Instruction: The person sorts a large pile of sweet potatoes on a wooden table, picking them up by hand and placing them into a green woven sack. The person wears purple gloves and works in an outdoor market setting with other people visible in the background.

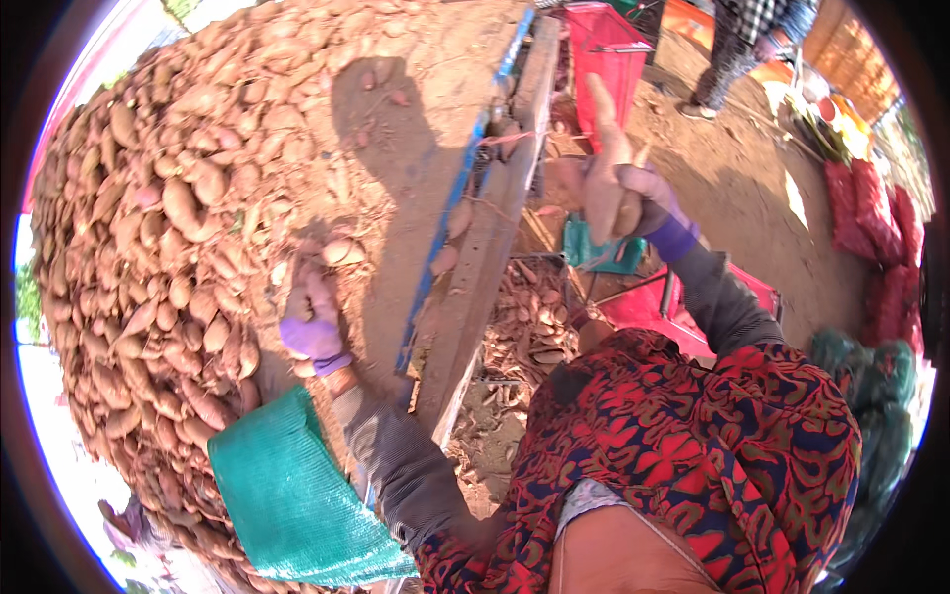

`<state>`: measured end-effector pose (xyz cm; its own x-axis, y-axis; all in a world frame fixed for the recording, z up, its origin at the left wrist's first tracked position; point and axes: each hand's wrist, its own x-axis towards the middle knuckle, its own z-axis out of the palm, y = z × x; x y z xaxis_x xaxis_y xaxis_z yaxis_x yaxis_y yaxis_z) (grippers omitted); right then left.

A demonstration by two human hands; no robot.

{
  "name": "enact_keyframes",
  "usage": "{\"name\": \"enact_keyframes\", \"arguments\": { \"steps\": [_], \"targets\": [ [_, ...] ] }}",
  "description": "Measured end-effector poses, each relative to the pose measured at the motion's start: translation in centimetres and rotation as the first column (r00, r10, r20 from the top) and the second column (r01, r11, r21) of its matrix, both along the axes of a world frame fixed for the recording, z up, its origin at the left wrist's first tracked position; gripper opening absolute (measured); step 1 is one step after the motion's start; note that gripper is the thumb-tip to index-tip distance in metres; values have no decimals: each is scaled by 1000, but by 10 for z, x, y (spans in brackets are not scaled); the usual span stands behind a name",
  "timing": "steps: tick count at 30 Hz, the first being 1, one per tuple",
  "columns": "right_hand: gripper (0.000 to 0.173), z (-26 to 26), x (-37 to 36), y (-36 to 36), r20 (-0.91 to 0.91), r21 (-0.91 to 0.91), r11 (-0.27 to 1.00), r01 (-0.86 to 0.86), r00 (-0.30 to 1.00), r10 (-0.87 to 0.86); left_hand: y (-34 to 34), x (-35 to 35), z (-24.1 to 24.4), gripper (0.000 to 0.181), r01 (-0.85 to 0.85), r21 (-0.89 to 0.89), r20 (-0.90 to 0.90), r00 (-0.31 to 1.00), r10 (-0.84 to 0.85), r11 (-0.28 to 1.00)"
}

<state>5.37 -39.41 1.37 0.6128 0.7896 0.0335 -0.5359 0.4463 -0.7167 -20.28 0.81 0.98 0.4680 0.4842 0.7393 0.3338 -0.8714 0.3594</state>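
Observation:
My right hand (653, 189), in a purple glove, grips a long, tapering sweet potato (603, 197). Another rounded root (629, 214) shows beside it under the fingers. Both are held up above the ground beyond the wooden rail. My left hand (313, 323), gloved in purple too, reaches down at the near edge of a large heap of sweet potatoes (178, 275). A stubby sweet potato (343, 252) lies just past its fingertips. Whether the left fingers close on a root is too blurred to tell.
A wooden rail (490, 215) with a blue edge runs between the heap and me. Below it sit a crate of small roots (531, 304), a red bag on a frame (605, 67) and another red bag (690, 312). Green mesh (297, 497) lies near. A person (731, 59) stands beyond.

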Motion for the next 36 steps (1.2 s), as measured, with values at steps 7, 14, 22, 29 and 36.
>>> {"name": "enact_keyframes", "arguments": {
  "steps": [7, 14, 22, 29, 36],
  "targets": [
    [21, -129, 7, -227, 197, -788, 462, 406, 878, -436, -17, -7, 13, 31, -67, -177, -62, 996, 57, 982],
    [53, -209, -9, -309, 443, -825, -258, 503, 859, 257, -41, 5, 45, 34, -75, 18, 0, 997, 75, 997],
    [34, -5, 107, 21, 945, -307, 697, 648, 294, 144, -37, -98, 14, 132, -372, 52, -459, 815, 353, 927],
    [55, 31, 237, 302, 970, -197, 709, 677, 30, 241, 17, -81, 11, 138, -208, -467, -350, 936, 36, 859],
    [73, -1, 216, 444, 939, -342, 687, 641, 213, 270, 67, -57, 9, 143, 199, -793, -67, 911, -407, 576]
  ]
}}
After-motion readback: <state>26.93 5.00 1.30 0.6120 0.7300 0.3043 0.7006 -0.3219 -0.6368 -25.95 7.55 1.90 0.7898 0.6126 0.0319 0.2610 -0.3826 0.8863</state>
